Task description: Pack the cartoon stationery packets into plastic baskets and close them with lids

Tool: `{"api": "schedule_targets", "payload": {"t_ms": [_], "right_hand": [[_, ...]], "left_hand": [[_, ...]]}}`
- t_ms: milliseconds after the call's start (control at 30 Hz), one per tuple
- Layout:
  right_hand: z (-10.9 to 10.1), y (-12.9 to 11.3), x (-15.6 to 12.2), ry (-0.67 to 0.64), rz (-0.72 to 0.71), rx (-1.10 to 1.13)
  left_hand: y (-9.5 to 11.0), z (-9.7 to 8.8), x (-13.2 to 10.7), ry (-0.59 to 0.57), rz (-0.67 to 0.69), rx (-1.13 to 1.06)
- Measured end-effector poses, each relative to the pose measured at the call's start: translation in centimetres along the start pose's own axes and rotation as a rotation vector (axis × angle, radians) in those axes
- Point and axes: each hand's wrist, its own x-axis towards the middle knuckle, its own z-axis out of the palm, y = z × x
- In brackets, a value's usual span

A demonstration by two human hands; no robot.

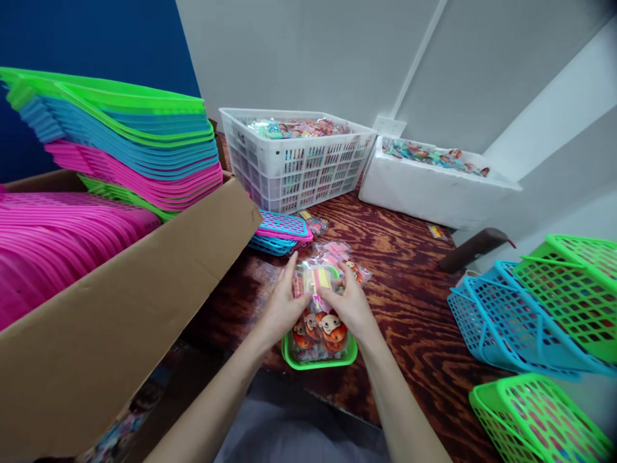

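Note:
A small green plastic basket [319,367] sits on the wooden table right in front of me, filled with clear-wrapped packets [332,326] that show cartoon faces with orange hair. My left hand [283,303] is at the basket's left side, its thumb on a clear packet with a yellow part [320,279]. From the right, my right hand [351,305] holds the same packet, thumb pressed on its front and fingers curled at its edge. Both hands are closed on it, over the basket. Just behind lie loose pink packets [333,251], partly hidden by the hands and basket.
On the left, a cardboard box [159,283] holds stacked coloured baskets [159,151]. Flat blue and pink baskets [282,225] lie beside it. A white crate [299,170] and a foam box [419,190], both with packets, stand behind. Filled baskets [520,321] line the right.

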Motion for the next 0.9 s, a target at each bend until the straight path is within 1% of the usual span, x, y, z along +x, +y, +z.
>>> {"api": "schedule_targets", "payload": {"t_ms": [67, 167, 300, 367, 400, 500, 567, 633, 700, 833, 900], "right_hand": [[-0.3, -0.4, 0.1, 0.028, -0.027, -0.165], [-0.4, -0.3, -0.1, 0.124, -0.157, -0.385], [0.9, 0.0, -1.5, 0.209, -0.300, -0.516], [1.8, 0.0, -2.4, 0.203, -0.340, -0.571], [2.2, -0.1, -2.8, 0.178, -0.353, -0.598], [2.5, -0.2, -3.2, 0.095, -0.377, -0.668], [2.4, 0.0, -3.0, 0.094, -0.384, -0.718], [2.2, 0.3, -2.6, 0.118, -0.388, -0.758], [2.3, 0.6, -2.2, 0.135, -0.388, -0.772], [2.4, 0.9, -2.1, 0.148, -0.398, -0.755], [2.1, 0.8, -2.4, 0.112, -0.429, -0.726]], "left_hand": [[-0.4, -0.3, 0.1, 0.003, -0.003, 0.043], [-0.7, -0.8, 0.4, 0.022, 0.030, 0.180], [-0.8, -0.6, 0.2, 0.072, 0.114, 0.334], [-1.0, -0.3, -0.1, 0.094, 0.162, 0.397], [-1.2, -0.1, -0.3, 0.087, 0.190, 0.425], [-1.9, 0.0, -0.6, -0.010, 0.267, 0.517], [-2.3, 0.0, -0.7, -0.071, 0.303, 0.586], [-2.5, -0.1, -0.6, -0.093, 0.333, 0.628], [-2.6, -0.2, -0.4, -0.114, 0.366, 0.638], [-2.7, -0.5, 0.6, -0.206, 0.419, 0.619], [-2.8, -0.7, 1.1, -0.239, 0.410, 0.581]]}}
